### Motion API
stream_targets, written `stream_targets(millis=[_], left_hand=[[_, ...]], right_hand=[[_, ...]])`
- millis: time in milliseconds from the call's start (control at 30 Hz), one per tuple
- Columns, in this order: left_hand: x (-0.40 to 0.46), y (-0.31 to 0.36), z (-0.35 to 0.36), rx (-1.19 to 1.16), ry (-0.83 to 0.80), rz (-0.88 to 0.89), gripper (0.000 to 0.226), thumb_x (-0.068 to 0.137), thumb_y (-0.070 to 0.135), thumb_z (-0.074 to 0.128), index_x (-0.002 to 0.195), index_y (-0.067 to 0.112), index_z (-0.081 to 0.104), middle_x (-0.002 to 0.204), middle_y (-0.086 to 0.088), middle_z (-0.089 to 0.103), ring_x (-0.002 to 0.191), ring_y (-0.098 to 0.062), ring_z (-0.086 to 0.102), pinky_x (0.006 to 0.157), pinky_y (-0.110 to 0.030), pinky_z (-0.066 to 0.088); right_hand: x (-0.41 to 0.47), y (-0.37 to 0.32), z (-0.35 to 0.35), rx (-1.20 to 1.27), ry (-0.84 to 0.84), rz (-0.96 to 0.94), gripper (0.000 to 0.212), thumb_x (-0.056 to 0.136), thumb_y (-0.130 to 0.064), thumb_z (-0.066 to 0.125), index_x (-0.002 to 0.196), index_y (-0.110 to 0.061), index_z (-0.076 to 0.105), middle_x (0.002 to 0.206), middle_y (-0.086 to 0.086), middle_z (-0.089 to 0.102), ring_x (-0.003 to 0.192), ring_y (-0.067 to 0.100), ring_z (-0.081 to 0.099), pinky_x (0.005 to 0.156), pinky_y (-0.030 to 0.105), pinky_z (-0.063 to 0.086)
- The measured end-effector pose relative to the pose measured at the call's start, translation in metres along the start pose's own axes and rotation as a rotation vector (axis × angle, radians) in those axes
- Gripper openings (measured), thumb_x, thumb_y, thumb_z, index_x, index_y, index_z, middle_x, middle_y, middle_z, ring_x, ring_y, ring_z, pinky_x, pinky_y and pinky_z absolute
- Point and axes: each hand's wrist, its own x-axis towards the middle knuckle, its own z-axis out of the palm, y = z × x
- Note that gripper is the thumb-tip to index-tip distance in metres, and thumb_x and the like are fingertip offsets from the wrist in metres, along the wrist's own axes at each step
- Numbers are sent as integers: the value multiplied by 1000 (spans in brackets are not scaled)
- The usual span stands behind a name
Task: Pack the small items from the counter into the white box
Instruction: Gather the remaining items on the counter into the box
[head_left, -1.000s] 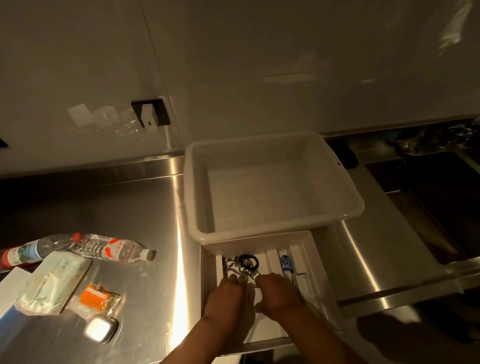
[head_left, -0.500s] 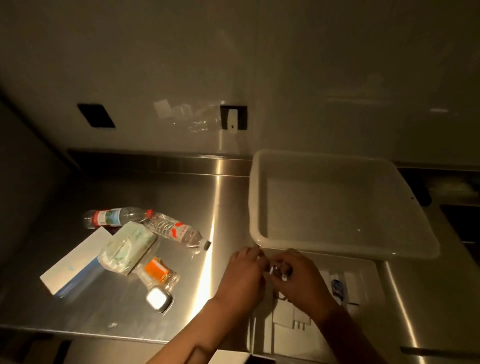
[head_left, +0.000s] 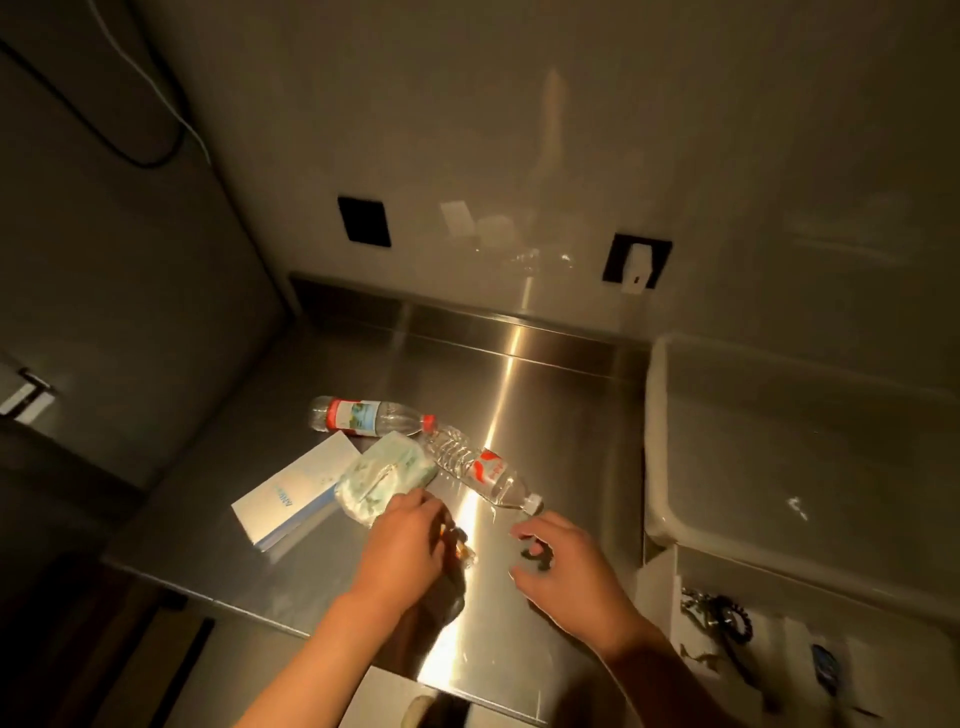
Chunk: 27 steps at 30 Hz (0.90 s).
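The shallow white box (head_left: 662, 582) sits at the lower right with a bead bracelet and chain (head_left: 727, 618) and a small blue item (head_left: 826, 670) inside. My left hand (head_left: 402, 551) lies with curled fingers over the orange packet (head_left: 462, 550), of which only a sliver shows; its grip is hidden. My right hand (head_left: 566, 566) hovers over bare steel left of the box, fingers apart. Beyond the hands lie a green tissue pack (head_left: 384, 475), a white and blue booklet (head_left: 296, 491) and two plastic bottles (head_left: 480, 467) (head_left: 363, 415).
A large white tub (head_left: 779, 441) stands on the steel counter (head_left: 545, 395) behind the box. The counter's front edge runs just below my wrists. A wall with two dark sockets (head_left: 636, 260) rises behind, and a dark side wall closes the left.
Both hands have left the white box and moved left over the counter. My left hand now covers the orange packet; the view has swung left.
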Motion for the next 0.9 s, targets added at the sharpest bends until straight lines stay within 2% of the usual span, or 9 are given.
stream_targets(millis=[167, 267, 333, 400, 500, 567, 667, 767, 900], left_hand=[[-4, -63, -5, -11, -56, -6, 38, 87, 17, 63, 122, 31, 64, 118, 8, 60, 112, -16, 53, 93, -27, 46], [-1, -86, 0, 35, -117, 75, 40, 88, 18, 61, 127, 29, 63, 121, 7, 60, 112, -16, 52, 95, -29, 47], [3, -96, 5, 55, -168, 152, 42, 88, 17, 58, 129, 27, 61, 122, 4, 60, 111, -17, 52, 92, -34, 48], [10, -103, 14, 66, -200, 225, 44, 87, 15, 54, 129, 27, 60, 121, 3, 58, 109, -19, 51, 90, -36, 48], [24, -110, 27, 129, -283, 259, 37, 94, 16, 48, 129, 23, 57, 127, 0, 56, 113, -21, 50, 93, -38, 47], [34, -114, 33, 209, -350, 298, 33, 97, 23, 46, 128, 21, 55, 129, -3, 54, 115, -24, 49, 92, -41, 47], [42, -122, 40, 311, -364, 312, 30, 95, 28, 48, 124, 23, 55, 127, -1, 55, 113, -24, 49, 90, -40, 47], [44, -128, 45, 355, -344, 278, 25, 95, 25, 52, 119, 25, 59, 121, 2, 57, 110, -24, 50, 87, -38, 46], [41, -125, 46, 291, -302, 257, 13, 92, 28, 60, 104, 29, 65, 103, 5, 59, 97, -21, 53, 80, -35, 48]], right_hand=[[30, -10, 57, -17, -87, 61, 38, 71, -42, 72, 98, -64, 55, 102, -30, 58, 93, -8, 60, 78, 14, 53], [50, -18, 80, -103, -171, 80, 35, 70, -42, 68, 105, -44, 65, 103, -19, 61, 85, 1, 62, 81, 21, 54], [59, -23, 90, -150, -199, 88, 42, 71, -38, 71, 112, -28, 69, 108, -7, 63, 91, 12, 63, 86, 27, 53], [63, -22, 98, -145, -130, 81, 45, 70, -40, 70, 112, -22, 70, 107, -5, 63, 96, 12, 62, 86, 22, 50], [66, -21, 115, -137, -32, 166, 35, 74, -41, 72, 106, -28, 69, 103, -11, 56, 97, 9, 57, 77, 7, 37], [70, -19, 127, -120, -9, 271, 34, 79, -41, 75, 110, -32, 64, 106, -14, 50, 99, 7, 52, 76, 6, 33], [73, -19, 138, -193, 6, 330, 44, 82, -58, 63, 117, -33, 58, 117, -12, 49, 106, 11, 53, 80, 13, 38], [75, -18, 144, -370, -9, 292, 67, 76, -69, 46, 124, -25, 60, 127, 0, 55, 108, 22, 58, 85, 30, 46], [74, -17, 145, -389, 39, 263, 54, 83, -62, 57, 118, -21, 63, 124, 0, 60, 104, 19, 62, 84, 31, 51]])
